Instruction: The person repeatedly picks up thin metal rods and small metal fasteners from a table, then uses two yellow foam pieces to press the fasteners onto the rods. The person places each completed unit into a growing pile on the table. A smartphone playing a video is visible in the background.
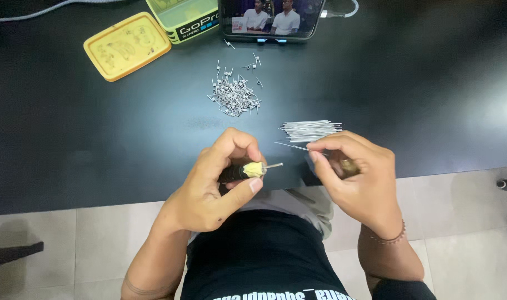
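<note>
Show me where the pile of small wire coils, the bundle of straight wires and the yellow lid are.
pile of small wire coils (234,95), head view, middle of the heap.
bundle of straight wires (310,130), head view, middle of the bundle.
yellow lid (126,45), head view, its flat top.

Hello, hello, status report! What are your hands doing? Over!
Left hand grips small tool. Right hand pinches one thin wire. Wire bundle and coil pile lie beyond. Nothing between hands.

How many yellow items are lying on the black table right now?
2. A flat yellow lid lies at the far left, and a yellow-green case sits just right of it, beside the phone. The case runs past the top edge.
</note>
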